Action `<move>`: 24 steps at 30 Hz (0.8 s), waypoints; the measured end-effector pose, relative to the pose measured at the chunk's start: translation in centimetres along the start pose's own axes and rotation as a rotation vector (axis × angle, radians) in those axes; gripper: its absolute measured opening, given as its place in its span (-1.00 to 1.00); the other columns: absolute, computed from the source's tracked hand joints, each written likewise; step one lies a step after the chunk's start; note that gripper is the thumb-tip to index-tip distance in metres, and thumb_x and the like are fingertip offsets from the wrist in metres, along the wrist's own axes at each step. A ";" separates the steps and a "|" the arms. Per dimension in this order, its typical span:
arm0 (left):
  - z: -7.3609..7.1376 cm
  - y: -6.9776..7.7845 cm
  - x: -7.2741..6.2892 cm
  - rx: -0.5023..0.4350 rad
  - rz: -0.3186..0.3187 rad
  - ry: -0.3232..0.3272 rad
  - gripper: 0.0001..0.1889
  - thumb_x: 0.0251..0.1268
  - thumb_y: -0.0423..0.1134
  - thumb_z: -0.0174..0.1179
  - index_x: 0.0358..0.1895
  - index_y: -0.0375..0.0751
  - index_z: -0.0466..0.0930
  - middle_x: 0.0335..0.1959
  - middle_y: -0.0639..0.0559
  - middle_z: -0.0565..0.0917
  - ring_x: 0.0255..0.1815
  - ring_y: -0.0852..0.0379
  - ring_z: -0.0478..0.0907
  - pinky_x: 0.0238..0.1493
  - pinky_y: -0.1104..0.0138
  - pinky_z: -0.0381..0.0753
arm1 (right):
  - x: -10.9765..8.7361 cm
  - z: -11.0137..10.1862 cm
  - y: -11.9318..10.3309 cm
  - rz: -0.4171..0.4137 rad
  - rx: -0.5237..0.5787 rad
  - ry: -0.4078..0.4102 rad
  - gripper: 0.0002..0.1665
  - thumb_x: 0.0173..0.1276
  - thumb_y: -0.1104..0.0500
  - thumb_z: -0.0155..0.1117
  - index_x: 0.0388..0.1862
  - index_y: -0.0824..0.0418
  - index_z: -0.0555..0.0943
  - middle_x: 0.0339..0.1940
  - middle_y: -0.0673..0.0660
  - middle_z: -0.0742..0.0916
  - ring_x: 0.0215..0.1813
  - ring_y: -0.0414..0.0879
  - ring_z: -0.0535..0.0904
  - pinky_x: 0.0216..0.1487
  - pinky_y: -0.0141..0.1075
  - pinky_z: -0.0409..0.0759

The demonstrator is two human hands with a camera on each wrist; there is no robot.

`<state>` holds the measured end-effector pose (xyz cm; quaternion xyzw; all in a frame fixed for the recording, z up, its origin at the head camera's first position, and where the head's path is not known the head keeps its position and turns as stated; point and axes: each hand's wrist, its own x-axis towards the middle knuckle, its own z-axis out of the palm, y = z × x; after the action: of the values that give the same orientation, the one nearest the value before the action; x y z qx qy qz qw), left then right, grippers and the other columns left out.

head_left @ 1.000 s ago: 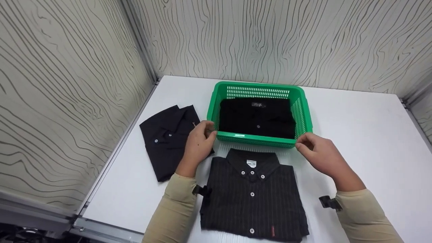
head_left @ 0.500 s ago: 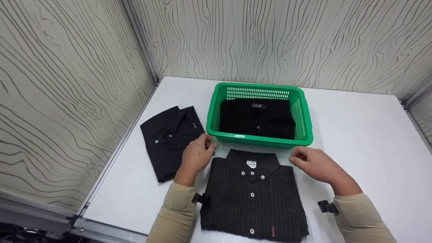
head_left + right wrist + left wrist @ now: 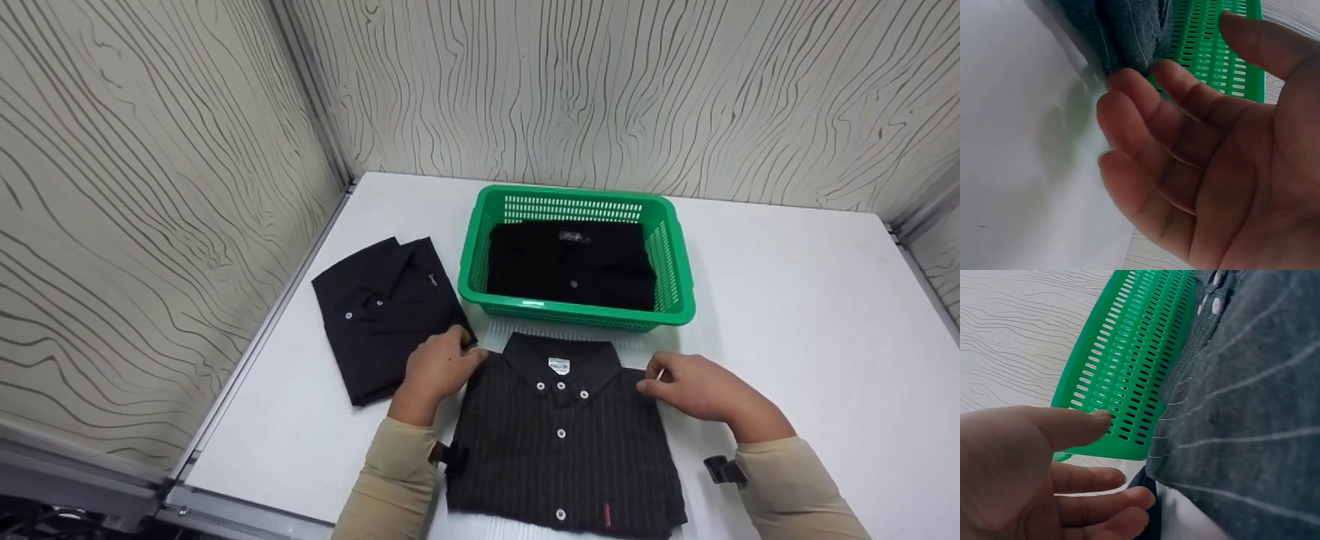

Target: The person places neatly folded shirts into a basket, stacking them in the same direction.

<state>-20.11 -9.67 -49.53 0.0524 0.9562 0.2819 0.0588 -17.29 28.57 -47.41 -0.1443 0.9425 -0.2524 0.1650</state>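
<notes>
A folded dark pinstriped button-up shirt (image 3: 525, 450) lies in front of me, its collar toward the basket. At its left shoulder my left hand (image 3: 439, 367) hovers with fingertips right by the edge; the left wrist view shows thumb and fingers apart with nothing between them. My right hand (image 3: 697, 386) is at the shirt's right shoulder. In the right wrist view its fingers are loosely bent beside the shirt's folded edge (image 3: 1137, 39), the thumb held away. Behind the shirt stands a green plastic basket (image 3: 577, 309) with a folded black garment (image 3: 532, 262) inside.
A second folded dark shirt (image 3: 367, 337) lies at an angle left of the basket, close to my left hand. The white table (image 3: 810, 300) meets patterned wall panels (image 3: 600, 90) at the back and left. A metal rail runs along its left edge.
Both hands have left the basket's front corners and come back toward me, to the shoulders of the pinstriped shirt. The basket and garments look the same.
</notes>
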 end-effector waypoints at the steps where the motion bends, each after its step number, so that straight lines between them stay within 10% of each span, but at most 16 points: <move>1: 0.1 -0.1 0.0 0.008 -0.004 -0.012 -0.59 0.39 0.09 0.23 0.01 -0.19 0.63 -0.21 -0.09 0.71 -0.25 -0.10 0.66 -0.17 -0.03 0.60 | 0.0 0.0 0.1 0.013 -0.001 -0.003 -0.65 0.42 -0.10 0.29 -0.21 0.18 0.61 -0.38 -0.02 0.66 -0.40 -0.13 0.50 -0.37 -0.15 0.49; 24: 1.5 0.2 -1.0 0.175 -0.082 -0.143 -0.36 0.12 0.31 0.35 -0.20 -0.31 0.70 -0.39 -0.11 0.67 -0.38 -0.06 0.60 -0.25 -0.01 0.60 | -0.4 1.8 0.8 0.211 0.075 -0.192 -0.36 0.30 -0.37 0.31 -0.47 0.20 0.56 -0.70 0.05 0.61 -0.66 -0.10 0.50 -0.59 -0.22 0.42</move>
<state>-18.85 -8.86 -50.60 0.0381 0.9718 0.1905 0.1337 -16.43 28.58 -49.19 -0.0617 0.9221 -0.2539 0.2854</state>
